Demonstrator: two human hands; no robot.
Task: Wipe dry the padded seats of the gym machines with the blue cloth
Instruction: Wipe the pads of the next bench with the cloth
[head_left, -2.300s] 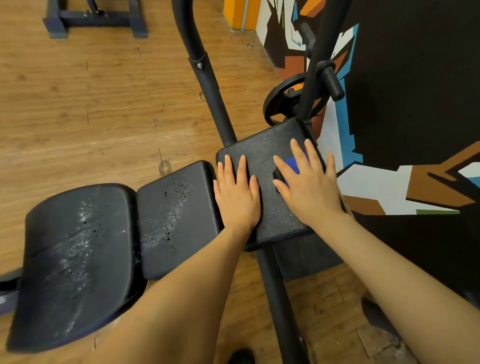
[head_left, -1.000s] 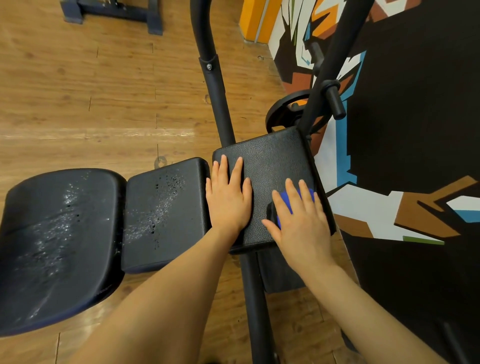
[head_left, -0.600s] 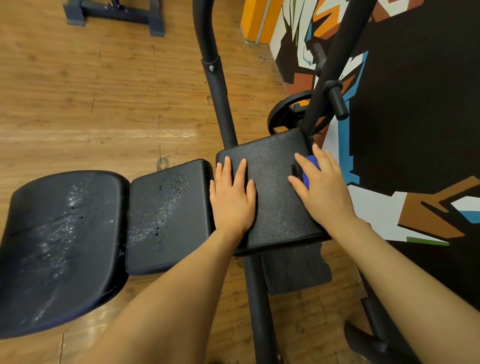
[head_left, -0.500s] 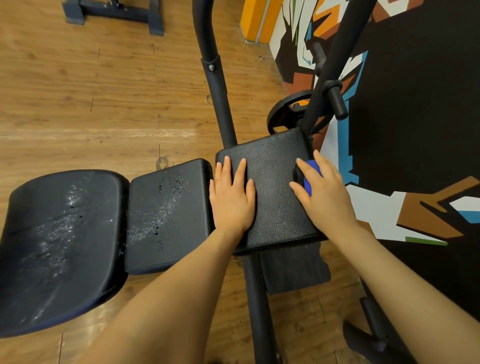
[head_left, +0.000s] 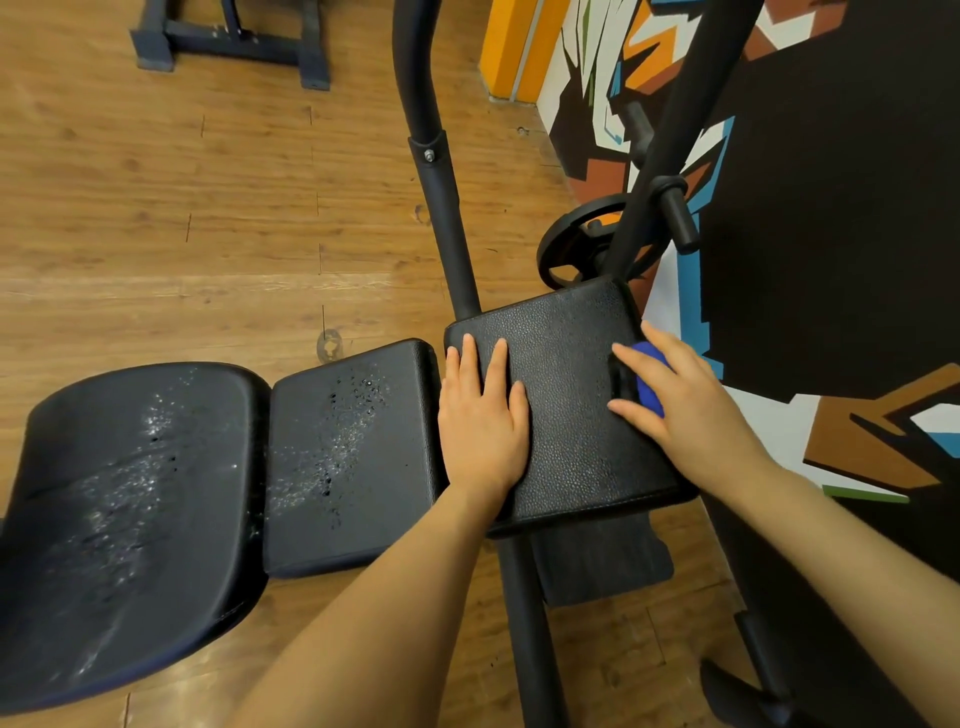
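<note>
Black textured vinyl covered the pad (head_left: 561, 395) at centre right of the frame, where both hands worked. Left hand (head_left: 480, 415) lay flat on the pad's left edge, fingers straight and together, gripping nothing. Right hand (head_left: 675, 400) pressed the blue cloth (head_left: 647, 379) against the pad's right side, near its far right edge, with the fingers extended over the cloth rather than curled round it; only a small part of the cloth showed beneath them. This pad appeared dry. Water droplets remained on the middle pad (head_left: 348, 447), just left of it, and on the large curved pad (head_left: 130, 509) at lower left. A weight plate (head_left: 576, 244) and dark frame tubes stood behind, on a wood floor (head_left: 182, 208). Judged risks: since the cloth was held by pressure alone, a stroke past the right edge could let it slip off and fall; a small bunched cloth might smear rather than absorb the heavier droplets on the two remaining pads; the peg (head_left: 678, 218) above could catch the wrist.
</note>
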